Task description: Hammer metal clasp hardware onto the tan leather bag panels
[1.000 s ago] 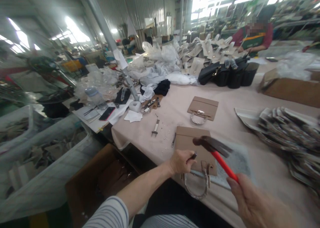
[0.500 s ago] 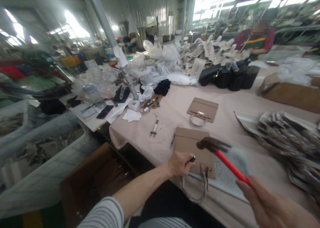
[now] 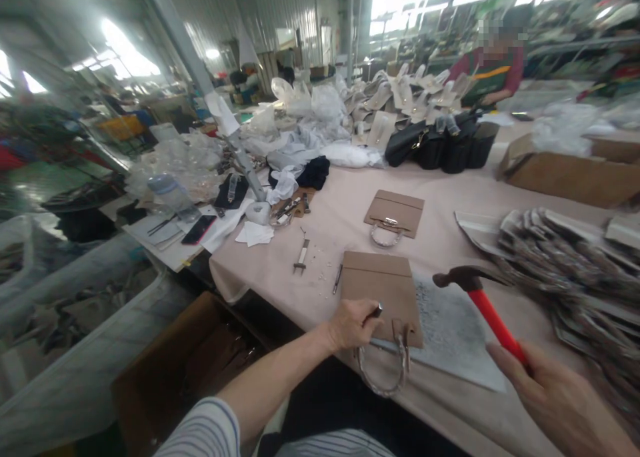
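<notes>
A tan leather bag panel (image 3: 377, 277) lies near the table's front edge, partly over a grey slab (image 3: 450, 337). Its looped handle (image 3: 383, 377) hangs toward me past the edge. My left hand (image 3: 355, 323) is closed around a short metal punch (image 3: 379, 309) over the panel; the punch's lower end is hidden by the fingers. Raised to the right, above the slab, is a claw hammer (image 3: 480, 297) with a red handle, gripped by my right hand (image 3: 545, 383). The hammer head is apart from the punch. A thin pen-like tool (image 3: 337, 279) rests at the panel's left side.
Behind lies a second tan panel with handle (image 3: 395, 213). Stacked bag pieces (image 3: 545, 270) fill the right side. Small white bits and a metal tool (image 3: 301, 255) lie left. Black bags (image 3: 440, 143), a cardboard box (image 3: 575, 170) and a slanted post (image 3: 220, 117) stand farther back.
The hammer has moved right, away from the punch, with my right hand. My left hand keeps its grip on the punch over the panel. The whole view has shifted slightly.
</notes>
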Demonstrator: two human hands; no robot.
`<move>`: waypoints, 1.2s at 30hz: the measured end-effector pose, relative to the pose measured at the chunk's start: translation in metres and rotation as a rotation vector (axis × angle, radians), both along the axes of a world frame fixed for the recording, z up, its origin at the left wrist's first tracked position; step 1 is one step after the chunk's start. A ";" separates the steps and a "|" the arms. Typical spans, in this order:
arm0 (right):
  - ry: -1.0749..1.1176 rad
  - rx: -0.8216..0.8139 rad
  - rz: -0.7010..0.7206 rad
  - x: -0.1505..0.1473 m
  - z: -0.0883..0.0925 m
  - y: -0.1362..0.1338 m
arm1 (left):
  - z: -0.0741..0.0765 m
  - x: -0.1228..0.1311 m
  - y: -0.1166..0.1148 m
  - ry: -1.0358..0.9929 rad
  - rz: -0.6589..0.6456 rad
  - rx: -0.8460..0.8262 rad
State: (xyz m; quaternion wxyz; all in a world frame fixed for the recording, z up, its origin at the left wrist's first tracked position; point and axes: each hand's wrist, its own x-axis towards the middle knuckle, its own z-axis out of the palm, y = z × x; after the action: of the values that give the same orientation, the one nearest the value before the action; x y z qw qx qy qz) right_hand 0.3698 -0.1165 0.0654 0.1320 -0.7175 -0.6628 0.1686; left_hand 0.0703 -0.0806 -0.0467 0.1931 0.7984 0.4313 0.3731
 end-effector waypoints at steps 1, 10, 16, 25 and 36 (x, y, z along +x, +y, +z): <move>0.027 -0.077 -0.031 -0.003 -0.001 0.006 | 0.003 -0.001 -0.001 -0.023 0.000 -0.039; 0.011 -0.253 0.027 -0.085 -0.051 0.057 | 0.019 -0.004 -0.002 -0.039 -0.030 -0.188; -0.055 -0.327 -0.014 -0.090 -0.070 0.066 | 0.010 -0.004 -0.004 -0.138 -0.002 -0.100; -0.089 -0.370 -0.022 -0.090 -0.072 0.067 | 0.010 -0.010 -0.003 -0.065 -0.171 -0.123; -0.126 -0.385 -0.020 -0.092 -0.069 0.065 | 0.011 0.002 0.000 -0.582 0.185 -0.423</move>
State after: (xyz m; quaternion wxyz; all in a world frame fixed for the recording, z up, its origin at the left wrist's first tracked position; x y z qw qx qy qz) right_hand 0.2776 -0.0514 -0.0034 -0.0477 -0.7450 -0.6182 0.2458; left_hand 0.0719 -0.0802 -0.0360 0.4338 0.5590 0.4962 0.5032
